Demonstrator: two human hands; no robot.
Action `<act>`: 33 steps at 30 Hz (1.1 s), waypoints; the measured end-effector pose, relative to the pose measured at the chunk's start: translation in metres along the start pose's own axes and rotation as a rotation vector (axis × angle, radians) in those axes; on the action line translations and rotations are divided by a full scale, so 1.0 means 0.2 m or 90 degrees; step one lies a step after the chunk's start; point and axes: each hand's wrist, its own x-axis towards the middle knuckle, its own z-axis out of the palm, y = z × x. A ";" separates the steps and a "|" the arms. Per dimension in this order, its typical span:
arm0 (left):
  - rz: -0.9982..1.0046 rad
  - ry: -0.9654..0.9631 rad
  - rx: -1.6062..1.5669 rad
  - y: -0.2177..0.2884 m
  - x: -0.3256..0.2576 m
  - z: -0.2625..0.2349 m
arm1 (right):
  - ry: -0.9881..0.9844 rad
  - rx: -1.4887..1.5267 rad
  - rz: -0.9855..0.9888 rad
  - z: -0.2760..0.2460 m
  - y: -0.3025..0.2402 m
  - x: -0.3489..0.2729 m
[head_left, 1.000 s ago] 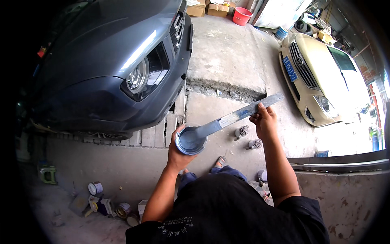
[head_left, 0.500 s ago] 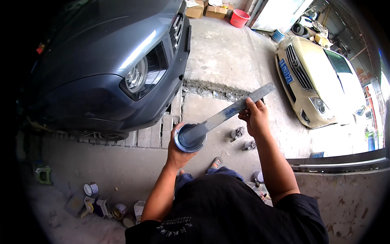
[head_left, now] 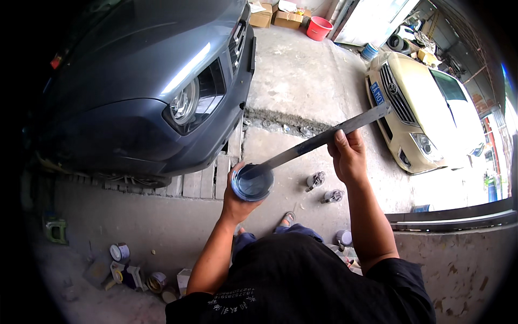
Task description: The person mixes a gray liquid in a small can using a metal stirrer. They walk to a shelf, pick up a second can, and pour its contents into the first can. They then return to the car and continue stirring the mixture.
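Note:
My left hand (head_left: 236, 201) is wrapped round an open paint can (head_left: 254, 190) with grey-blue liquid inside. A long, flat, grey stirring stick (head_left: 318, 139), stained with paint, slants from the can up to the right. My right hand (head_left: 348, 156) pinches the stick toward its upper end, thumb on top. The stick's lower end rests inside the can near its far-left rim, and its tip is hard to make out.
A dark grey car (head_left: 124, 108) stands close on the left, and a cream car (head_left: 415, 108) farther off to the right. Two spray guns (head_left: 315, 180) sit on the floor ahead of my feet. Several tins (head_left: 120, 251) lie at lower left. A red bucket (head_left: 319, 28) stands at the back.
My right hand has moved right, drawing the stick's upper end outward and turning it more edge-on. The can and my left hand stay almost in place.

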 end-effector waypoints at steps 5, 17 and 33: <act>0.022 -0.007 0.022 0.01 0.03 0.01 | -0.015 0.115 0.104 -0.04 -0.01 -0.04; 0.061 -0.008 0.069 0.06 0.03 0.02 | 0.056 0.155 0.229 -0.24 0.15 -0.13; 0.016 -0.023 0.043 0.05 -0.01 0.04 | 0.102 0.171 0.223 -0.43 0.11 -0.14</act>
